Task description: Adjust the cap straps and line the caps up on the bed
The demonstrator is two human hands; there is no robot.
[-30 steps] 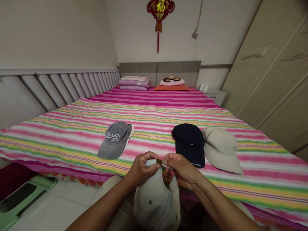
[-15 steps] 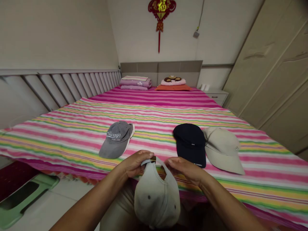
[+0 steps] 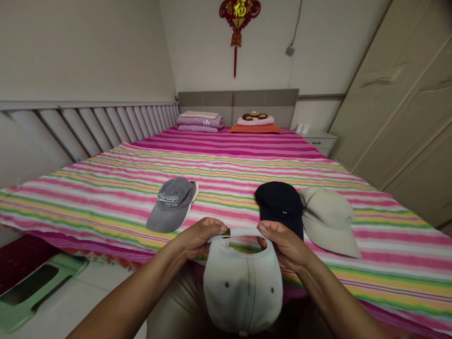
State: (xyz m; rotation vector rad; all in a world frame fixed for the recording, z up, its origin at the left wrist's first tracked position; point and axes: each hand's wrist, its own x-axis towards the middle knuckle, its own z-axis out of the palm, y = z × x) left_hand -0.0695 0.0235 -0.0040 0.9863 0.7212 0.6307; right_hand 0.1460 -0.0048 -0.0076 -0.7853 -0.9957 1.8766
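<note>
I hold a pale grey-white cap (image 3: 243, 289) in front of me, its back opening facing up toward the bed. My left hand (image 3: 201, 237) pinches the strap end by the small brass buckle (image 3: 226, 232). My right hand (image 3: 284, 244) grips the other side of the back strap. On the striped bed (image 3: 247, 165) lie a grey cap with white lettering (image 3: 172, 203), a dark navy cap (image 3: 280, 206) and a beige cap (image 3: 328, 219), the last two touching.
Folded purple bedding (image 3: 200, 121) and an orange-pink pillow (image 3: 253, 123) sit by the headboard. A slatted rail runs along the left. A nightstand (image 3: 319, 141) and wardrobe doors (image 3: 406, 103) stand right. A green stool (image 3: 31, 292) sits on the floor at the left.
My hands have moved apart, stretching the strap wide, and the cap has turned so its crown faces me squarely. The caps on the bed lie as before.
</note>
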